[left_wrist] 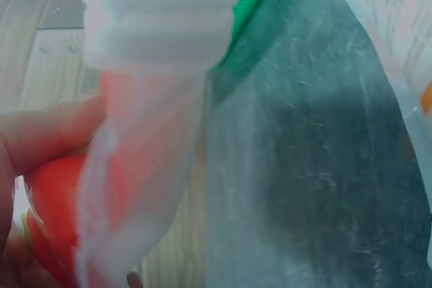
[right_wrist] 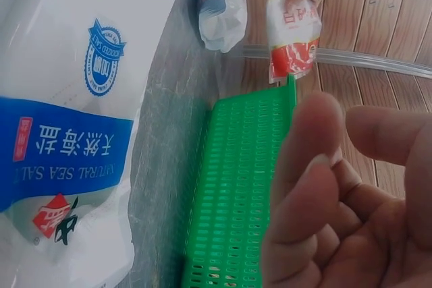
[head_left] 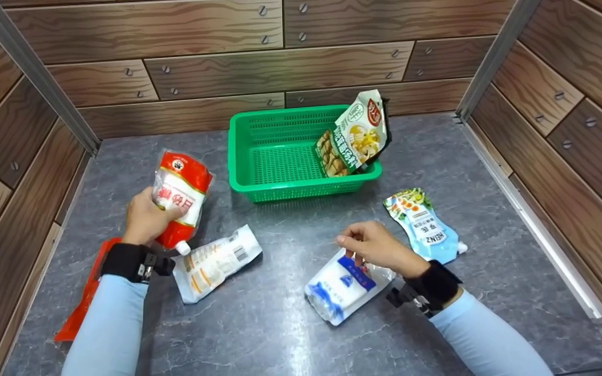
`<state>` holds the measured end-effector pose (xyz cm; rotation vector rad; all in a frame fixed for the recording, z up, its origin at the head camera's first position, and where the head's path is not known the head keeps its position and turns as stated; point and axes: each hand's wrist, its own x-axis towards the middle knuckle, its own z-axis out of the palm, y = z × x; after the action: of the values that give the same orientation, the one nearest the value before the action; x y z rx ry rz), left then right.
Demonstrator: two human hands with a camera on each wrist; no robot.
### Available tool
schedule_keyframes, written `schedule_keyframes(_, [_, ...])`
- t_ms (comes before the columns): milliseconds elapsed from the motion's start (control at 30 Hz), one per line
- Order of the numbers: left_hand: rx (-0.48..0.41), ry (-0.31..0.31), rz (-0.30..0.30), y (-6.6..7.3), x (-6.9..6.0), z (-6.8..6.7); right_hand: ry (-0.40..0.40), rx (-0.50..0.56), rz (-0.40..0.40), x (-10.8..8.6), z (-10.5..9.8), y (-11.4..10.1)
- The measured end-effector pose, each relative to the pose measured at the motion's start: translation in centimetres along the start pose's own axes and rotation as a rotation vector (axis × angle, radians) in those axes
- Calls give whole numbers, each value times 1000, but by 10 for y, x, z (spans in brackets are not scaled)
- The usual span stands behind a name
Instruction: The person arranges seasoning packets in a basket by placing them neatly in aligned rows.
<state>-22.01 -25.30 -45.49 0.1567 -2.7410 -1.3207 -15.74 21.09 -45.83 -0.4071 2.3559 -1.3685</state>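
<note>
Observed in left hand point(head_left: 152, 216): a red-and-white sugar pouch point(head_left: 188, 189), gripped by one side at mid-length, thumb across the printed face, capped spout point(head_left: 182, 247) pointing toward the wearer. Located left of the green perforated basket point(head_left: 301, 186), apparently raised off the worktop point(head_left: 280, 240). Judged a mid-body grip, likely chosen to keep a soft pack from folding (weight not visible).

Found right hand point(head_left: 371, 243) above the sea-salt pouch point(head_left: 337, 290) in head view; fingers loosely bent, narrow gap between thumb and forefinger, nothing held. Seen apart from the salt in right wrist view, so no contact recorded. Noted salt lying label up, in easy reach of that hand.

Noted a green-and-white food pouch point(head_left: 361, 133) propped at a tilt at the basket's right end, top well above the rim; presumably too tall to fit below it, hence leaning for support.

Logged flat on worktop: Heinz pouch point(head_left: 426, 230), right of the salt, cap to the right; orange-striped white pouch point(head_left: 217, 263), barcode up, small print unreadable; red packet point(head_left: 82, 303) at far left, partly hidden by left sleeve point(head_left: 107, 329). Probably laid down for lack of stiff bases.
</note>
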Motion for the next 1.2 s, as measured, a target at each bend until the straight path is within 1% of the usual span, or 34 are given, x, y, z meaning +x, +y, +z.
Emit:
schedule_keyframes(167, [-3, -1, 45, 11, -14, -4, -15, 40, 5, -2, -3, 0])
schedule_keyframes(267, [23, -3, 97, 19, -22, -4, -12, 33, -9, -2, -4, -2])
schedule_keyframes(333, [41, -1, 143, 26, -27, -3, -7, 35, -14, -2, -4, -4])
schedule_keyframes(400, [39, -10, 185, 34, -32, 0, 0, 44, -16, -3, -5, -5])
schedule_keyframes(567, [-3, -64, 279, 58, -43, 10, 11, 66, -30, -5, -8, -8])
schedule_keyframes(667, [-7, -97, 344, 71, -48, 18, 21, 56, -36, -5, -10, -9])
schedule_keyframes(767, [-11, -143, 393, 84, -52, 27, 41, 37, -49, -6, -11, -11])
schedule_keyframes(900, [-23, -216, 449, 95, -55, 43, 76, 22, -74, -4, -11, -14])
schedule_keyframes(967, [-22, -248, 484, 100, -56, 52, 92, 32, -82, -2, -10, -16])
schedule_keyframes(1033, [-5, -271, 534, 103, -57, 61, 105, 47, -89, -1, -10, -24])
schedule_keyframes(1200, [80, -303, 631, 110, -57, 86, 120, 93, -115, 8, -12, -29])
